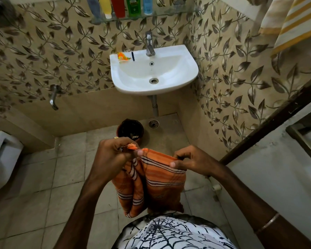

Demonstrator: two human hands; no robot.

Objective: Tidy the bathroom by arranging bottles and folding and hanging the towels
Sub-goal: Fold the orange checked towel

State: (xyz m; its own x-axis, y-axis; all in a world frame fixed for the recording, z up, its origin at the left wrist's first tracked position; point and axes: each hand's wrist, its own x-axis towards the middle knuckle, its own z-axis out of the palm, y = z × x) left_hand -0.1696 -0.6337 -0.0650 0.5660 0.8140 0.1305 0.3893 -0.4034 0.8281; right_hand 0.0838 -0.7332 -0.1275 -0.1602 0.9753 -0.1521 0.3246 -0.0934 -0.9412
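An orange towel [156, 184] with white and black stripes hangs folded in front of me, below the sink. My left hand [113, 151] pinches its upper left corner, where frayed orange threads stick out. My right hand [192, 161] grips the upper right edge with curled fingers. Several bottles [118, 6] stand in a row on a glass shelf [172, 12] above the sink: grey-blue, yellow, red, green and light blue. A yellow and white striped towel [291, 20] hangs at the top right.
A white sink [185, 72] with a chrome tap [149, 44] is mounted on the leaf-patterned wall; an orange wrapper [122, 57] lies on its rim. A dark bin [130, 129] and a floor drain [153, 124] sit below. A white toilet [2, 159] is at left, a door [276, 177] at right.
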